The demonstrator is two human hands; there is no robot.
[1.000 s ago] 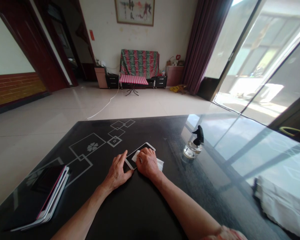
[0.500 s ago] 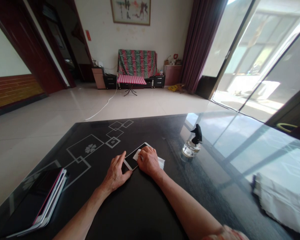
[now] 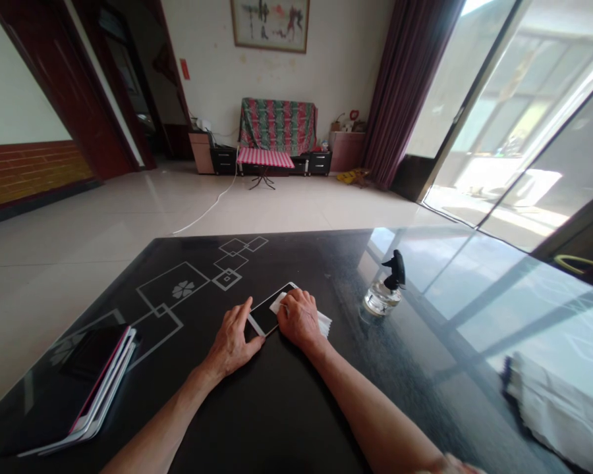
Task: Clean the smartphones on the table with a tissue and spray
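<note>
A white-framed smartphone [image 3: 263,316] with a dark screen lies flat on the black table. My left hand [image 3: 230,339] holds its near left end, with the thumb at the near corner and the fingertips at the left edge. Over the phone's right part, my right hand [image 3: 299,319] presses a white cloth [image 3: 325,324] onto the screen, its fingers bent around the cloth. Part of the cloth sticks out on each side of that hand. The phone's right side is hidden beneath the hand.
A clear spray bottle [image 3: 383,296] with a black trigger head stands to the right. A stack of tablets or similar flat devices [image 3: 86,388] lies at the left. A folded pale cloth [image 3: 563,401] rests at the right. Beyond the table [image 3: 336,257] is a small striped table [image 3: 265,158].
My right hand and the cloth have slid slightly right along the screen, leaving a bit more of it visible. My left hand stays on the phone. The whole view has shifted slightly.
</note>
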